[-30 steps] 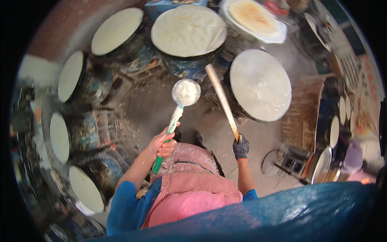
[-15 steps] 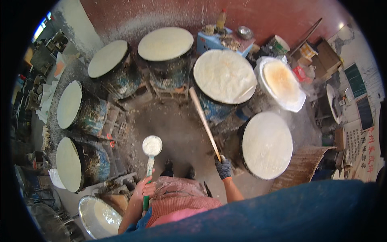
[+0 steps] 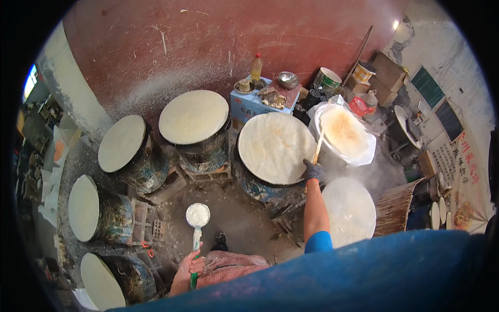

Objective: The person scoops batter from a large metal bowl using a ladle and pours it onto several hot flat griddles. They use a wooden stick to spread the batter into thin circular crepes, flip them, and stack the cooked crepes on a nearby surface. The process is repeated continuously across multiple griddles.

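My left hand [image 3: 192,266] is closed around the green handle of a ladle [image 3: 198,214] whose round bowl holds white paste, held low over the floor. My right hand [image 3: 312,170], in a dark grey glove, grips a wooden stick [image 3: 319,143] at the right edge of the middle round griddle [image 3: 270,144], which carries a pale, wrinkled sheet. Just beyond the stick, a browned flatbread [image 3: 344,132] lies on white wrapping. Below that, steam rises around another pale-topped griddle [image 3: 349,213], partly behind my arm.
Several pale-topped drum griddles [image 3: 193,114] curve round the left and back. A blue box [image 3: 240,108] carrying a bottle [image 3: 256,67] and metal bowl [image 3: 288,79] stands against the red wall [image 3: 156,36]. Cartons [image 3: 390,73], a leaning pole [image 3: 358,54] and a brown curved board [image 3: 392,208] are at the right.
The view has shifted, showing more back wall. My right arm has reached forward with the stick to the middle griddle's edge. My left hand stays low, still holding the ladle.
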`<state>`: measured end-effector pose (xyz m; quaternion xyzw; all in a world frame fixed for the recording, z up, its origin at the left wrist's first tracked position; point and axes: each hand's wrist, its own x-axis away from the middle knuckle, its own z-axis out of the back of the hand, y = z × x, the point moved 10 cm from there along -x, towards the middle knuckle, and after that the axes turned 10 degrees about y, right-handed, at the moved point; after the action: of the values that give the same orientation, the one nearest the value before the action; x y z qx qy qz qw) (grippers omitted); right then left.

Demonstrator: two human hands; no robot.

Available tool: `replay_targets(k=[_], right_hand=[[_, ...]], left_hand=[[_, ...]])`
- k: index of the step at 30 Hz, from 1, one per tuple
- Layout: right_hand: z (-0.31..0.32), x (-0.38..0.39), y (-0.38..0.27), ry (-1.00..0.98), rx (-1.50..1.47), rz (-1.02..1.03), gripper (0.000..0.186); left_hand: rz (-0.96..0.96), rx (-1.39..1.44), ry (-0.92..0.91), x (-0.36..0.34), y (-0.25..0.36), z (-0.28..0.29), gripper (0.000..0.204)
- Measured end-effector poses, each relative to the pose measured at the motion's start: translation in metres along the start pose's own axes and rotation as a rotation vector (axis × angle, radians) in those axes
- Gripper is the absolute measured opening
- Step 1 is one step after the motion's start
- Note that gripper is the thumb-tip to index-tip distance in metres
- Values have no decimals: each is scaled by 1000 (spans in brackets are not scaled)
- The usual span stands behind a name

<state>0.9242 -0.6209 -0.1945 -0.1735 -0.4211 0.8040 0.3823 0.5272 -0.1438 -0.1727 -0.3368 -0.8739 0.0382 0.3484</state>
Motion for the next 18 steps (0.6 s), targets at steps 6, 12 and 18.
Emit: replay_targets(k=[6, 12, 18], right_hand=[[24, 27, -68, 306, 182, 289, 41], [76, -22, -143, 163, -149, 242, 35], [183, -151, -282, 225, 290, 671, 32]], left_hand=[[47, -3, 131, -7, 87, -23, 30], [8, -105, 201, -41, 131, -54, 31], [16, -68, 82, -95, 96, -92, 31]])
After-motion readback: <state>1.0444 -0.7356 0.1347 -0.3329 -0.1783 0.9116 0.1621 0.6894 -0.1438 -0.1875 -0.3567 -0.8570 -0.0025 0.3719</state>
